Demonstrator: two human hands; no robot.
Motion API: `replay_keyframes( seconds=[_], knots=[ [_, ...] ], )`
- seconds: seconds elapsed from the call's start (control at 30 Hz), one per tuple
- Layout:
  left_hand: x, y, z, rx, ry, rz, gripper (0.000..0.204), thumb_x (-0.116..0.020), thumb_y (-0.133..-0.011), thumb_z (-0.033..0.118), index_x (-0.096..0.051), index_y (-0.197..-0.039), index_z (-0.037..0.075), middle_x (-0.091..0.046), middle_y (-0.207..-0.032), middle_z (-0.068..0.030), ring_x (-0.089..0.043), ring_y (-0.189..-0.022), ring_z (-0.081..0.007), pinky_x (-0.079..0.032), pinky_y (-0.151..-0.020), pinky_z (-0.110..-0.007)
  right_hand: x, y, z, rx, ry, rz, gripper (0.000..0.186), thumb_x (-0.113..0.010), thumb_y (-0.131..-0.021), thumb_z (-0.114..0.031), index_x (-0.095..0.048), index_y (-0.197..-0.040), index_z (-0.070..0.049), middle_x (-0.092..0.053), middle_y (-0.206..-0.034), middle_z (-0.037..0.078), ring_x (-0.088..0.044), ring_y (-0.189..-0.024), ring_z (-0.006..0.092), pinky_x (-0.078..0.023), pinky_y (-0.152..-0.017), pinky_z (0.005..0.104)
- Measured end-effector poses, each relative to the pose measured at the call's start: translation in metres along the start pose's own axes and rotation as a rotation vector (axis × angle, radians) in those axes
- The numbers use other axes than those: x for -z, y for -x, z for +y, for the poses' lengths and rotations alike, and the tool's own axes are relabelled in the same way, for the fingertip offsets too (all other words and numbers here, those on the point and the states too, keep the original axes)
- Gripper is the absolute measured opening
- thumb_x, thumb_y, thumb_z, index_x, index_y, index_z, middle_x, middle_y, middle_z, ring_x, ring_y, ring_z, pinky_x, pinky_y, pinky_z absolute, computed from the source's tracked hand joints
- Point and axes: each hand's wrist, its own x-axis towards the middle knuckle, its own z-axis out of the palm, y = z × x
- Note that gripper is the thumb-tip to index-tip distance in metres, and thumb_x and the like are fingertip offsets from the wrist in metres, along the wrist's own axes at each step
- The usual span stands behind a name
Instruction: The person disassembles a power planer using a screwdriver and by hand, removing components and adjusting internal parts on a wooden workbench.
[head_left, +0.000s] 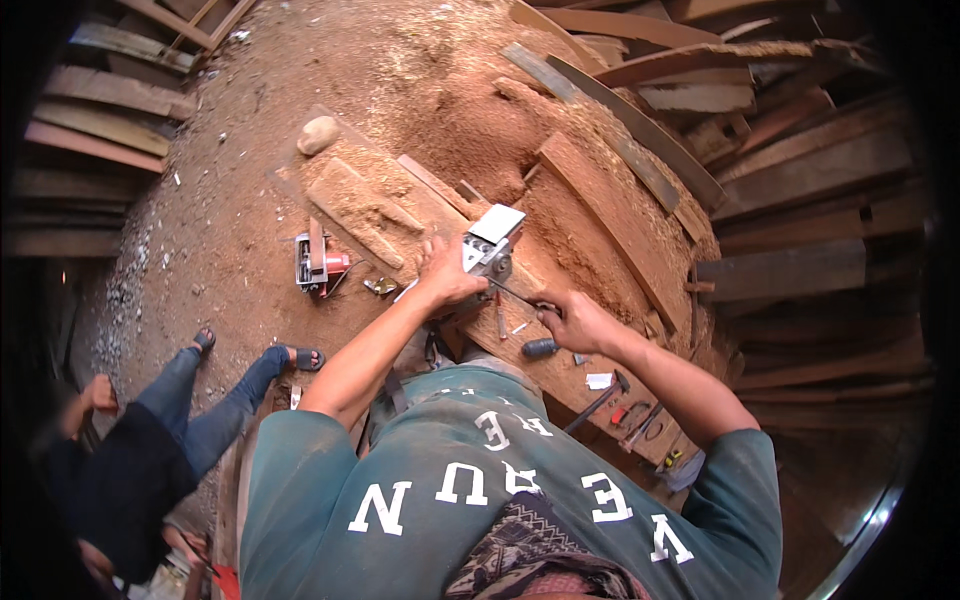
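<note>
My left hand (447,270) is closed around a compact power tool (490,245) with a shiny flat metal plate on top, its exact kind unclear. My right hand (578,320) grips a thin dark rod-like hand tool (515,294), perhaps a screwdriver or wrench. The rod's far end reaches the side of the power tool, close to my left fingers; the contact point is too small to make out. Under and beyond the power tool lies a sawdust-covered wooden board (365,205). A dark cylindrical object (540,348) lies just below my right hand.
A red power tool (322,264) rests on the ground at left. A hammer (605,398) and small tools lie by my right forearm. Long planks (612,225) and stacked timber (800,185) line the right. Another person (130,450) is at lower left.
</note>
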Motion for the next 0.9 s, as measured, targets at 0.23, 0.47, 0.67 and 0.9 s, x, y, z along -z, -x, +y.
replay_keyframes(
  seconds=[0.23, 0.47, 0.67, 0.9],
  knots=[
    [-0.002, -0.002, -0.010, -0.085, 0.044, 0.038, 0.110, -0.093, -0.064, 0.049, -0.048, -0.158, 0.013, -0.042, -0.151, -0.0361, -0.039, -0.144, -0.0531, -0.036, -0.122, -0.056, -0.005, 0.006, 0.010, -0.006, -0.093, -0.007, 0.039, -0.060, -0.099, -0.018, -0.069, -0.135, -0.006, -0.074, -0.118, 0.028, -0.072, -0.111, 0.0417, -0.057, -0.096, 0.0462],
    [0.014, -0.009, -0.040, -0.175, 0.272, -0.095, 0.115, -0.091, -0.070, 0.056, -0.042, -0.162, 0.007, -0.044, -0.157, -0.0343, -0.044, -0.147, -0.0456, -0.037, -0.123, -0.049, -0.056, 0.057, 0.058, -0.195, -0.365, 0.421, 0.044, -0.060, -0.102, -0.023, -0.062, -0.141, -0.003, -0.069, -0.132, 0.026, -0.067, -0.122, 0.0381, -0.052, -0.106, 0.0451],
    [0.027, 0.013, -0.064, -0.215, 0.270, -0.211, 0.107, -0.089, -0.073, 0.048, -0.045, -0.158, 0.000, -0.051, -0.150, -0.0329, -0.051, -0.140, -0.0448, -0.042, -0.118, -0.048, -0.188, 0.081, 0.192, -0.399, -0.416, 1.031, 0.038, -0.065, -0.100, -0.015, -0.058, -0.133, 0.000, -0.070, -0.104, 0.015, -0.067, -0.090, 0.0233, -0.054, -0.082, 0.0381],
    [0.018, 0.029, -0.066, -0.242, 0.173, -0.103, 0.106, -0.090, -0.072, 0.045, -0.046, -0.158, 0.001, -0.054, -0.144, -0.0319, -0.050, -0.140, -0.0457, -0.041, -0.119, -0.049, -0.242, 0.093, 0.213, -0.840, -0.340, 1.007, 0.051, -0.081, -0.087, -0.025, -0.057, -0.122, 0.002, -0.071, -0.101, 0.024, -0.072, -0.097, 0.0385, -0.054, -0.088, 0.0476]
  ],
)
